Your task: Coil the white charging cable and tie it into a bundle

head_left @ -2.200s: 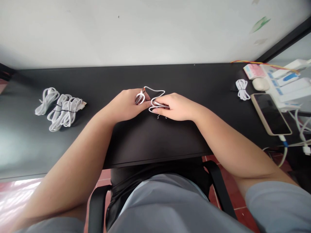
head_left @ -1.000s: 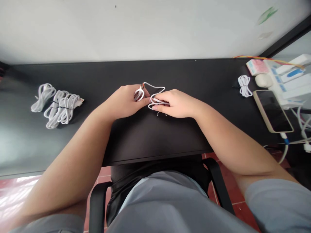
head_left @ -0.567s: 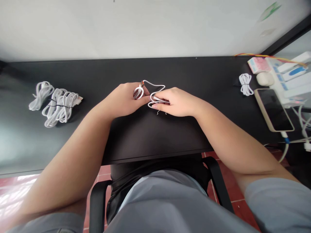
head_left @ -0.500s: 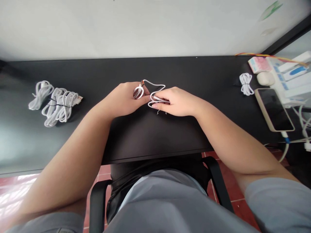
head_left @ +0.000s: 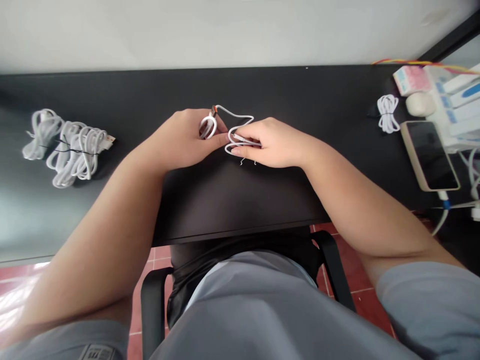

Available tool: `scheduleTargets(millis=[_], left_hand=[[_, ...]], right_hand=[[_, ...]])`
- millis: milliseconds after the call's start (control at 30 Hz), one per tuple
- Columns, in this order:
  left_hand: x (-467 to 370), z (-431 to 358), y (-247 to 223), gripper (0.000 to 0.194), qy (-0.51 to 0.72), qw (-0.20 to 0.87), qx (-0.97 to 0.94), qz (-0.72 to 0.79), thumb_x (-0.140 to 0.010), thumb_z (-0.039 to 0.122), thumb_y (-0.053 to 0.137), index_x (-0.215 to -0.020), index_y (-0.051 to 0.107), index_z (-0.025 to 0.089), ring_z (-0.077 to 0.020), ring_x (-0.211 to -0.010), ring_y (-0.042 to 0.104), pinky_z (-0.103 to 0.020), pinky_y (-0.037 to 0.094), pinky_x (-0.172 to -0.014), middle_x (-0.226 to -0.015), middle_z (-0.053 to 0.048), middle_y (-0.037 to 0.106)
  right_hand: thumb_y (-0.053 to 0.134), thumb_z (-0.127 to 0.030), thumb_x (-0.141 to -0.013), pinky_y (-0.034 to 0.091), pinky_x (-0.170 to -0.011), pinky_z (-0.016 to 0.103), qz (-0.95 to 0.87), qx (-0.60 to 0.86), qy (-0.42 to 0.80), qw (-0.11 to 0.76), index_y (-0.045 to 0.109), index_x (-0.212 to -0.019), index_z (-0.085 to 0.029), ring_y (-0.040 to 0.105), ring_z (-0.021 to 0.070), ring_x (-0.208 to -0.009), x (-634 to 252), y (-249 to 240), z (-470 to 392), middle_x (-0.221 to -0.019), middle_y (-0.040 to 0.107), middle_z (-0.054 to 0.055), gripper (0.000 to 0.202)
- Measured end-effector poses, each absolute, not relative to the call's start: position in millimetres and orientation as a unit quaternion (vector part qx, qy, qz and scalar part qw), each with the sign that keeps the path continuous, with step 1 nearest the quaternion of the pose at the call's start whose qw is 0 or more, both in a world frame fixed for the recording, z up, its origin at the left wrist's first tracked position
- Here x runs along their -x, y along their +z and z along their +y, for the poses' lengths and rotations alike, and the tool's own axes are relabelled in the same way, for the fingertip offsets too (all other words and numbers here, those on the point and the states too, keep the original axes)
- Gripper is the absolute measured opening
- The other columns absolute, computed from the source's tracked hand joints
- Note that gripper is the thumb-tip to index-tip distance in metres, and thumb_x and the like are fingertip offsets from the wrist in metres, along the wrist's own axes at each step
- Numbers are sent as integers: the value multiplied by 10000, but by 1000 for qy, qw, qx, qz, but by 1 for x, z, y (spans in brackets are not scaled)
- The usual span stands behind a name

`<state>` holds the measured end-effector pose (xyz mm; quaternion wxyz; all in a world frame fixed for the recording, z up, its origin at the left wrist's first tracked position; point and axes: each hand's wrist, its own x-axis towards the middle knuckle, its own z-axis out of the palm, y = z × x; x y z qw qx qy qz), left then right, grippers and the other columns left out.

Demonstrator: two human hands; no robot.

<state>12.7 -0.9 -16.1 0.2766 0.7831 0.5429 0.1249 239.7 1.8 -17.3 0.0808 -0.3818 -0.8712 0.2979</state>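
Over the middle of the black desk, a white USB cable runs between my two hands. My left hand is closed on one end, where a small loop of cable and a metal plug with an orange inside stick up between thumb and fingers. Several flattened loops of the same cable are pinched between the thumb and fingers of my right hand. A thin white wire-like piece shows just below the right thumb; what it belongs to cannot be made out.
Bundled white cables with dark ties lie at the left. On the right are a small coiled white cable, a phone with a cord plugged in, a white rounded case, a pink-and-white box and a power strip.
The whole scene sits higher in the picture, as the camera view has shifted. Both hands keep their hold on the cable, with little change in its shape.
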Motion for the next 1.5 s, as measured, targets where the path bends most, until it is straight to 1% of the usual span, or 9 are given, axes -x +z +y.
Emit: scheduleTargets(millis=[133,333,467,633,900,1100,1200,1333,1500], left_hand=[[-15,-2,-11,383,115,272,-784,546,-882,560,603,-996,726,215,-68,-768,573,-216,367,-725,-892,17,715],[-15,-1,-13,420,118,281,-776,552,-873,596,597,-1018,727,224,-83,-779,595,-222,385,-728,-925,10,741],[-13,1,-17,388,133,286,-777,544,-861,586,619,-989,725,236,-92,-771,613,-217,401,-708,-915,12,746],[-13,2,-19,429,145,293,-780,534,-863,614,602,-982,728,222,-104,-762,615,-208,408,-694,-910,-12,751],[-13,0,-17,434,145,311,-769,539,-865,634,593,-968,713,230,-87,-727,594,-196,394,-671,-886,7,738],[-14,-1,-14,380,153,327,-769,527,-894,572,568,-945,700,219,-85,-731,589,-197,393,-680,-869,6,721],[-13,-1,-16,382,155,321,-768,532,-907,555,539,-867,663,196,-83,-694,543,-204,368,-652,-805,1,683],[-13,-1,-18,456,168,315,-758,546,-892,588,537,-719,531,165,-68,-625,422,-214,310,-605,-683,9,575],[-12,0,-17,461,235,338,-733,541,-869,576,579,-711,464,158,-48,-621,349,-211,290,-603,-662,25,470]], right_hand=[[581,-408,-985,262,-713,270,-873,380,297,79,564,-844,-156,417,92,-703,-240,-17,2,-760,542,-9,289],[574,-402,-982,263,-701,267,-877,369,298,85,545,-820,-160,415,86,-683,-240,-17,3,-753,550,-11,293],[564,-414,-979,260,-678,262,-877,366,299,90,539,-808,-167,420,80,-661,-240,-18,3,-759,565,-16,301],[545,-430,-985,263,-669,260,-874,366,307,89,518,-797,-172,439,80,-657,-241,-18,4,-781,591,-13,321],[534,-448,-991,288,-657,251,-866,366,328,94,519,-800,-180,455,79,-649,-241,-17,3,-764,591,-22,329],[528,-459,-991,296,-657,247,-861,374,332,89,498,-781,-182,460,78,-641,-241,-17,2,-729,561,-30,350],[512,-473,-997,286,-647,253,-859,378,333,88,462,-760,-182,438,77,-620,-241,-16,2,-708,537,-33,379],[453,-503,-1020,284,-631,255,-851,382,348,95,438,-747,-184,428,79,-616,-241,-18,3,-696,513,-38,420],[432,-585,-1012,290,-603,252,-805,421,395,136,468,-781,-193,385,82,-596,-241,-21,4,-662,455,-49,457]])
